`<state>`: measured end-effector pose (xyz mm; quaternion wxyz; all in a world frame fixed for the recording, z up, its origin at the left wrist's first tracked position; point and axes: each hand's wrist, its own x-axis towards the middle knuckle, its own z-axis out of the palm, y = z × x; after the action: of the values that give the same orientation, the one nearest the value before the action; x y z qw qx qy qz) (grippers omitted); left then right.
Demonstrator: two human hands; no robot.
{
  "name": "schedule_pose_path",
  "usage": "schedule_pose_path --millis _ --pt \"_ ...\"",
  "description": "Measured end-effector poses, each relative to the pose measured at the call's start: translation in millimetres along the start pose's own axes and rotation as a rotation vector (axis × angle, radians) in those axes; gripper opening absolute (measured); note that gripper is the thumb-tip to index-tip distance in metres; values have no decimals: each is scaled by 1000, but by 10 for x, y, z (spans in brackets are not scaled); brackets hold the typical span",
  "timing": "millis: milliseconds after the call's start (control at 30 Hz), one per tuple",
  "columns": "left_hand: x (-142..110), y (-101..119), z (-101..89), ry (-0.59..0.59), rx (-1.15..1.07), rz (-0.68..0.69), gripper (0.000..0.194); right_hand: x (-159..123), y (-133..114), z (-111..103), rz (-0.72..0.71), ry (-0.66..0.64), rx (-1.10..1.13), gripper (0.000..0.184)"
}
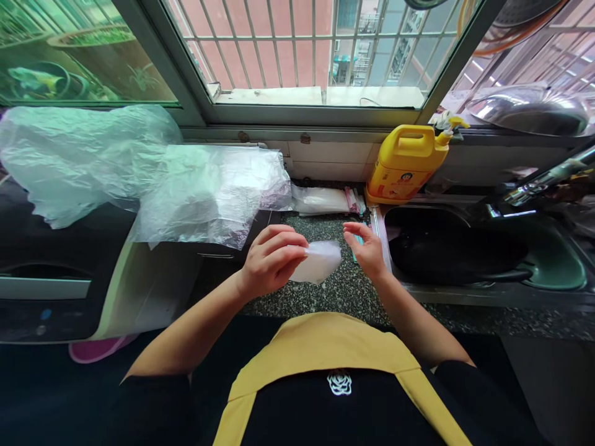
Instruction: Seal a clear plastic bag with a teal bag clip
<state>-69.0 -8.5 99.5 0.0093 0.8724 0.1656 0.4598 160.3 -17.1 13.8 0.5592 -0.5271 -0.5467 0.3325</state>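
My left hand [269, 260] is closed in a pinch on a small clear plastic bag [318, 261] and holds it just above the speckled granite counter [339, 291]. The bag hangs out to the right of the fingers. My right hand [367, 248] hovers beside the bag's right edge with its fingers loosely spread and nothing in them. A thin teal strip [357, 240] lies on the counter under that hand.
Large crumpled clear plastic sheets [204, 189] cover an appliance at left. A stack of bags [320, 199] lies at the wall. A yellow jug [409, 162] stands by the sink [558, 266], which holds a dark pan [455, 248]. A faucet [539, 186] reaches over it.
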Motion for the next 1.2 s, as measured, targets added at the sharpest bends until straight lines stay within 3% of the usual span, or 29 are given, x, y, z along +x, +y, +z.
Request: schedule_pose_path --millis 67,133,267,333,500,700,800,1200 --pt "24 -3 46 -28 3 3 8 -26 -198 -30 -293 -4 -169 17" --pt "53 3 96 -45 15 22 6 -66 -386 -15 -515 -118 -280 20" --pt "119 28 166 -62 39 65 3 -118 -570 101 -690 -162 -421 16" --pt "139 34 183 -70 39 70 3 -118 -573 147 -725 -154 -441 12" --pt "132 25 213 -84 -21 7 5 -112 -546 158 -752 -154 -477 21" --pt "155 39 223 -127 -189 -265 18 -127 -522 138 -737 -176 -453 20" --pt "199 37 220 -174 -229 -254 10 -128 -505 133 -699 -214 -446 21" --pt "179 -108 246 -142 -254 -310 17 -172 -168 113 -731 -225 -531 25"
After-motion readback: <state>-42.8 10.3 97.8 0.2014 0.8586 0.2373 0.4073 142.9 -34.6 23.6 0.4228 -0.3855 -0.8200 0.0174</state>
